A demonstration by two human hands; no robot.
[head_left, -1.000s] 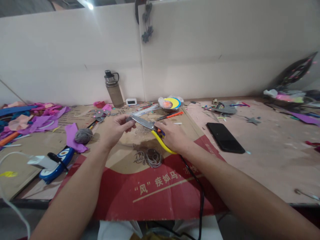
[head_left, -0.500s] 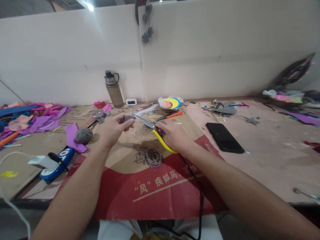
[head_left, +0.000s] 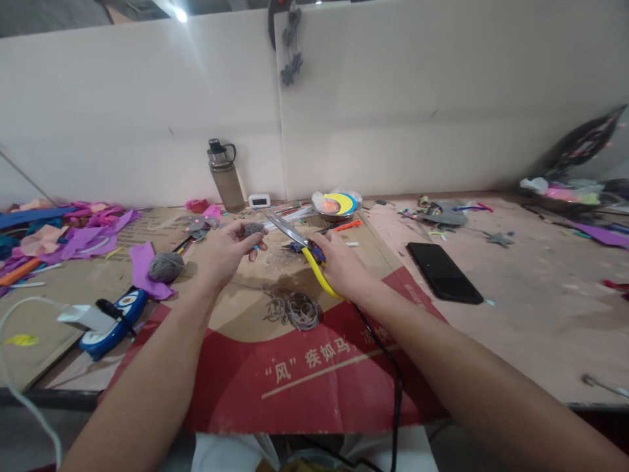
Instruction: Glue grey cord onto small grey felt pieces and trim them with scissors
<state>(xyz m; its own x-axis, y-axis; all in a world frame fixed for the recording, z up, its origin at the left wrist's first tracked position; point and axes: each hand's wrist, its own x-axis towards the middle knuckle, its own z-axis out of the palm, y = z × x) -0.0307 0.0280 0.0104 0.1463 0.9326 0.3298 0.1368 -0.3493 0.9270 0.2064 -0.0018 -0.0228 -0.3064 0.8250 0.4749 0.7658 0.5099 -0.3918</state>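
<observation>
Seen from the head camera, looking down over both arms. Holding a small grey fuzzy ball (head_left: 254, 229) in the left hand (head_left: 227, 252), with fingers pinched tight round it, up off the cardboard sheet (head_left: 304, 373). Gripping scissors (head_left: 289, 233) in the right hand (head_left: 339, 265), with fingers closed through the yellow handles. Pointing the shiny blades up and left, tips just beside the fuzzy ball but not quite touching it. Hard to tell if the blades are open or closed. Looks like trimming work, somewhere in the middle: lots of tiny pale bits already lying on the cardboard under the hands, and the fuzzy ball held up close to the blades. Cannot tell how much is left to snip, as the fuzzy ball is too small to see well. Nearer the body, a heap of thin grey rings (head_left: 295, 308) and a black cord (head_left: 388, 367) running down from under the right wrist. Off to the left, a bigger grey yarn ball (head_left: 166, 265) beside a purple felt piece (head_left: 140, 262). Over on the right, a black phone (head_left: 445, 263) lying flat. At the back by the wall, a water bottle (head_left: 226, 176) and a bowl (head_left: 337, 203) of bright scraps.
</observation>
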